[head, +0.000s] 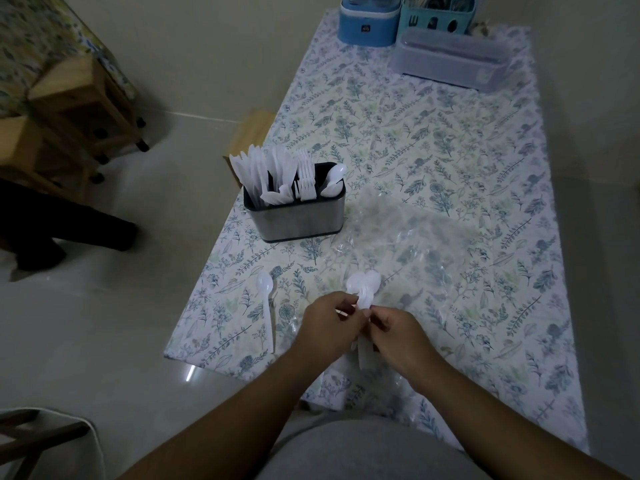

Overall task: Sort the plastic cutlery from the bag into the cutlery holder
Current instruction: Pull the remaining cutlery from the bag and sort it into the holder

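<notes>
Both hands, left hand [330,323] & right hand [398,336], fingers pinched on the spoon bundle [363,289] over the near bench [450,168] edge. Square handles up first, don't forget the loose spoon [266,299] on your left. Bag [415,237] looks empty; drop bowls-up in holder [296,216] right slot, beyond.

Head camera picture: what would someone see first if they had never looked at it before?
First, the two hands low in the middle: the left hand and right hand together grip a bunch of white plastic spoons. Next, the metal cutlery holder near the table's left edge, bristling with white knives, forks and spoons. A single white spoon lies on the floral tablecloth left of the hands, and the crumpled clear bag lies beyond them.
</notes>
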{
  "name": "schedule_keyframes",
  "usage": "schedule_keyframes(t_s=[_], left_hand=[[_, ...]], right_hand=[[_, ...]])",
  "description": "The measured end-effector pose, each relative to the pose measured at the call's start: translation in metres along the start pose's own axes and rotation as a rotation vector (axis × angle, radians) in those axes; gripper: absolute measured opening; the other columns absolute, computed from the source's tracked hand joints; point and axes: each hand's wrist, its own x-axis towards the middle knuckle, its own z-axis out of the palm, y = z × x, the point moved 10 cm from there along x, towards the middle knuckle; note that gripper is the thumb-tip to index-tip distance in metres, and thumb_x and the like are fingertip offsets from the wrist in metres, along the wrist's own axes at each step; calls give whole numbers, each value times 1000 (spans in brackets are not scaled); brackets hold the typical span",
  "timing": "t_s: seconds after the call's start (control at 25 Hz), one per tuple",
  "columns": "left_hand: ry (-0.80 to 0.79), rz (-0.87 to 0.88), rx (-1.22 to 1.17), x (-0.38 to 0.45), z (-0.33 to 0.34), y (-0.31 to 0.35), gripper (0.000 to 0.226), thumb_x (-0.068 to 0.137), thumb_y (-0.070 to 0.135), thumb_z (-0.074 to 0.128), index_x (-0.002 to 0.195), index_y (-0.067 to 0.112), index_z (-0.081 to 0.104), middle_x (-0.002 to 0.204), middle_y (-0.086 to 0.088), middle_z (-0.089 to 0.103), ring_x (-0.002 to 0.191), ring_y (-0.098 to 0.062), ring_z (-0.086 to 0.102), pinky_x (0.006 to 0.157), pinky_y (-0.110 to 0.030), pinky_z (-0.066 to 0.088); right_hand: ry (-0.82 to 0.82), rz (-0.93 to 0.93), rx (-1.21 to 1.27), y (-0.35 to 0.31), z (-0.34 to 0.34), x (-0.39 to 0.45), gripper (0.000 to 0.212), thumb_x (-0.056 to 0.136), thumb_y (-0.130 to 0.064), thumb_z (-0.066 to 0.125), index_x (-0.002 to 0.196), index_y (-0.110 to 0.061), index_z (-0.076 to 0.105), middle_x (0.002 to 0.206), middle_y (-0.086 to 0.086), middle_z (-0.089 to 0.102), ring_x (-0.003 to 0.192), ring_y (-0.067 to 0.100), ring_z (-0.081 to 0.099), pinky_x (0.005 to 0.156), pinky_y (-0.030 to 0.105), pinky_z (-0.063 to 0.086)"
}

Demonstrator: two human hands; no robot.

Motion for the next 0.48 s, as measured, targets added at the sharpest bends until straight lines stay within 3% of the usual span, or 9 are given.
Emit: schedule_keyframes(t_s=[0.08, 0.16, 0.24, 0.32, 0.48], left_hand=[[39, -2, 18, -1, -5, 1, 23, 81, 37, 78, 99, 24, 71, 91, 9, 71, 76, -7, 71, 73, -36, 62], [61, 1, 3, 0, -10, 0, 18, 80, 36, 79, 92, 27, 69, 88, 8, 71, 77, -11, 71, 71, -41, 63], [63, 33, -9, 0, -15, 2, 12, 82, 31, 78, 88, 28, 69, 85, 7, 71, 80, -12, 70, 71, -44, 63], [60, 108, 7, -3, -22, 13, 10, 85, 26, 76, 93, 24, 71, 87, 8, 71, 84, -6, 69, 74, -40, 62], [156, 273, 87, -4, -65, 61, 14, 87, 18, 75, 101, 20, 75, 95, 10, 71, 89, 2, 66, 77, -19, 56]], right_hand=[[-34, 0, -68, -1, 5, 2, 28, 102, -6, 50, 91, -12, 75, 70, -7, 69, 61, -1, 63, 62, 17, 49], [-74, 50, -4, 4, 9, 5, 31, 104, -10, 46, 102, -14, 76, 84, 1, 76, 80, 14, 73, 79, 30, 59], [-109, 97, 136, 7, 13, 5, 31, 105, -13, 46, 109, -19, 77, 99, 3, 79, 96, 19, 75, 92, 40, 59], [-112, 81, 211, -2, 13, 6, 29, 105, -13, 50, 107, -18, 78, 101, 4, 80, 98, 19, 75, 91, 39, 60], [-48, -104, 201, -63, 6, 23, 20, 99, -7, 60, 107, -9, 78, 101, 8, 79, 94, 19, 76, 85, 30, 61]])
